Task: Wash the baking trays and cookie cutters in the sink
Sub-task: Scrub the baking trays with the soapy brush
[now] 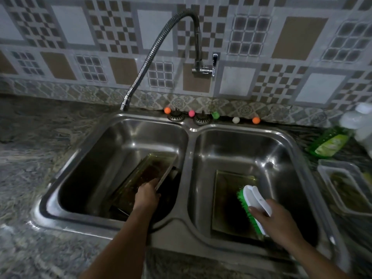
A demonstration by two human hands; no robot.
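Hands (148, 193) (275, 220), trays; bottle (330, 144) perhaps soap.

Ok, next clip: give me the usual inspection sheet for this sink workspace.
Surface: double steel sink set in a mottled stone counter.
Job's things: one baking tray tilted in the left basin; a second tray flat in the right basin; no cookie cutters seen.
Clutter: green soap bottle lying on the counter at right, clear container beside it, small coloured balls along the back ledge.
Hands: left hand grips the tilted tray's edge; right hand holds a green-bristled scrub brush over the flat tray.
Cables: nothing seen.
Surroundings: patterned tile wall, flexible faucet aimed at the left basin, no water seen running.
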